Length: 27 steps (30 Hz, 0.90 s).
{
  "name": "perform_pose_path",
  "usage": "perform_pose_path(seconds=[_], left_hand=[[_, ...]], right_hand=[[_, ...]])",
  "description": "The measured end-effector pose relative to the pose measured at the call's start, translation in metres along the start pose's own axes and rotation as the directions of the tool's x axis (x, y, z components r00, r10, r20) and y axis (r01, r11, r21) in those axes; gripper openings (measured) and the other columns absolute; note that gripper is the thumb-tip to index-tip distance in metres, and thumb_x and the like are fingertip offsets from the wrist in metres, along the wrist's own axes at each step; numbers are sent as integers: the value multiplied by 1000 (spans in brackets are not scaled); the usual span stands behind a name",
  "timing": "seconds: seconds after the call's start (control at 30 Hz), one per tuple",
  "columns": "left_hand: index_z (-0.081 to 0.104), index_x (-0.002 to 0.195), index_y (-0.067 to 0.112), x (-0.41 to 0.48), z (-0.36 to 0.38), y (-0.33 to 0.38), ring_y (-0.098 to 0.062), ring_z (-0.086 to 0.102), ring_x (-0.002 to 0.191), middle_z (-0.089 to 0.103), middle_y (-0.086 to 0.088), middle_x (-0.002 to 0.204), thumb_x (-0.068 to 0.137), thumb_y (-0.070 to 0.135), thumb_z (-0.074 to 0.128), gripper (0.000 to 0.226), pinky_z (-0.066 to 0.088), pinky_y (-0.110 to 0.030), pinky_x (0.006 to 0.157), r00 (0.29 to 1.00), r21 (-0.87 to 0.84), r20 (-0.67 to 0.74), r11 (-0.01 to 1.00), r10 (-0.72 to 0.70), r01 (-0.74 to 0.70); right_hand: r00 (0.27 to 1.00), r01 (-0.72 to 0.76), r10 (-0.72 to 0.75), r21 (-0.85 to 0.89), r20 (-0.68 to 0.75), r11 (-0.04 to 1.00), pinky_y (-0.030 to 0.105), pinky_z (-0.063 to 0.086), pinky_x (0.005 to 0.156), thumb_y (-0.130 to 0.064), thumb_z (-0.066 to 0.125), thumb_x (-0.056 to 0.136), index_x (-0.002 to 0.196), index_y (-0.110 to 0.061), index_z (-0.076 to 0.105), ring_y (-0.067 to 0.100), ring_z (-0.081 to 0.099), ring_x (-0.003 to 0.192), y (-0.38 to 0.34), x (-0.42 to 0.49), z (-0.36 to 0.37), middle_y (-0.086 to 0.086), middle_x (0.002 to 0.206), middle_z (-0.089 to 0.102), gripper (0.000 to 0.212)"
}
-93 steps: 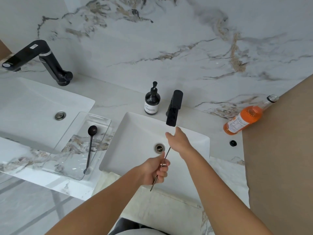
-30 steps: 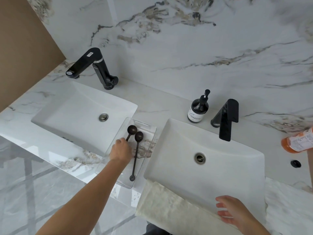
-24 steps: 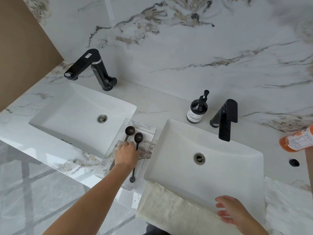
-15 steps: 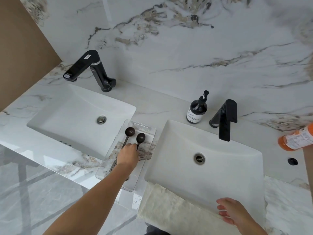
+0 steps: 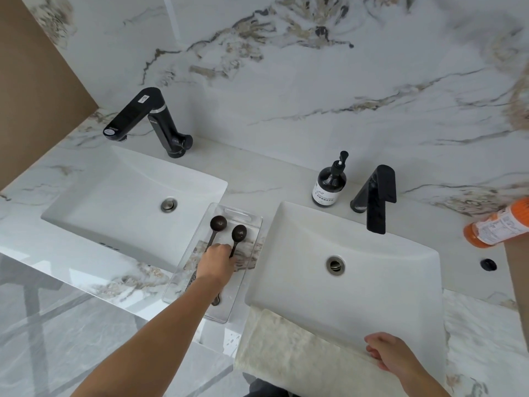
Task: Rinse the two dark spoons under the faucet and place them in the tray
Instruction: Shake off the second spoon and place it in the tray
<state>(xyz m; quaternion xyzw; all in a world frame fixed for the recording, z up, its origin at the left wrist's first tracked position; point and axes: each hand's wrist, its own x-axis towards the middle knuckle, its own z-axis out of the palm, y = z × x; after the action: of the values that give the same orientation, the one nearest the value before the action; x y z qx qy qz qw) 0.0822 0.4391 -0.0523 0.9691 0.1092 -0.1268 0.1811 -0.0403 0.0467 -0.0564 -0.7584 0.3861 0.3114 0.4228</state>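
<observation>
Marble wall (image 5: 315, 81), white with grey and tan veins, rose behind a marble counter (image 5: 257, 179). Two white basins were set in it: the left basin (image 5: 94, 202) and the right basin (image 5: 400, 270), each with a black faucet, the left faucet (image 5: 143, 116) angled, the right faucet (image 5: 378, 199) squared. A pale towel (image 5: 286, 353) hung over the near edge of the right basin.

Between the basins lay a clear tray (image 5: 252, 222), long axis running away from the person. Both dark spoons were in it, side by side and near parallel to the tray's length, bowls at the far end: the left spoon (image 5: 218, 222) and the right spoon (image 5: 239, 232). Handles ran back toward the person, mostly hidden under the hand and forearm.

The left hand (image 5: 216, 263) rested palm-down over the handles, fingertips (image 5: 224, 247) at the shafts just below the bowls. Whether it pinched a shaft or merely touched it could not be told. The right hand (image 5: 392, 353) lay well apart, fingers curled loosely on the towel at the right basin's near rim, holding nothing.

Judgement: placement looked nearly complete. Whatever settling remains falls to the left hand, by far the nearer one, and any nudge would go along the handle axis.

Writing: a white label on the dark pump bottle (image 5: 329, 184) and print on the orange bottle (image 5: 498, 224) were too small to read; likewise the small sticker on the left faucet.
</observation>
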Motion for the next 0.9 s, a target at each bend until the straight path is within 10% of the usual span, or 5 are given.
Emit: perform_pose_path(seconds=[0.17,0.37,0.47,0.7,0.9], left_hand=[[68,91,10,-2,-5,-2,-30,64,84,68,-9,90,87,20,59,14,53,-36,69,999,-45,-32,999,3,-4],[67,109,17,-10,-1,-1,-28,65,92,70,-7,97,94,29,54,23,54,-37,73,997,7,-62,999,50,-50],[67,113,20,-12,1,-1,-29,66,93,72,-7,99,94,30,52,25,50,-35,70,997,13,-62,999,44,-44],[66,117,20,-13,5,-2,-33,66,95,73,-10,101,94,29,50,29,49,-36,70,997,23,-55,998,55,-53],[63,118,21,-31,-8,11,-30,64,95,72,-5,99,95,29,48,28,40,-33,65,990,43,-127,998,55,-50]], right_hand=[[984,173,-176,-297,17,939,30,44,71,-21,54,93,81,-7,66,25,62,83,1,-10,2,5,80,66,22],[889,253,-452,-904,75,346,46,45,79,-53,33,92,96,-20,61,29,59,93,15,-39,45,3,98,60,44],[793,270,-608,-882,-23,387,45,50,58,-47,37,81,73,-12,67,32,61,66,27,-51,59,10,74,62,47],[876,180,-478,-871,-70,457,45,30,108,-51,1,89,129,-17,48,28,45,118,42,-48,69,6,127,50,70],[857,185,-504,-848,-108,497,52,43,101,-49,18,91,115,-11,65,33,59,104,44,-54,71,10,109,64,65]])
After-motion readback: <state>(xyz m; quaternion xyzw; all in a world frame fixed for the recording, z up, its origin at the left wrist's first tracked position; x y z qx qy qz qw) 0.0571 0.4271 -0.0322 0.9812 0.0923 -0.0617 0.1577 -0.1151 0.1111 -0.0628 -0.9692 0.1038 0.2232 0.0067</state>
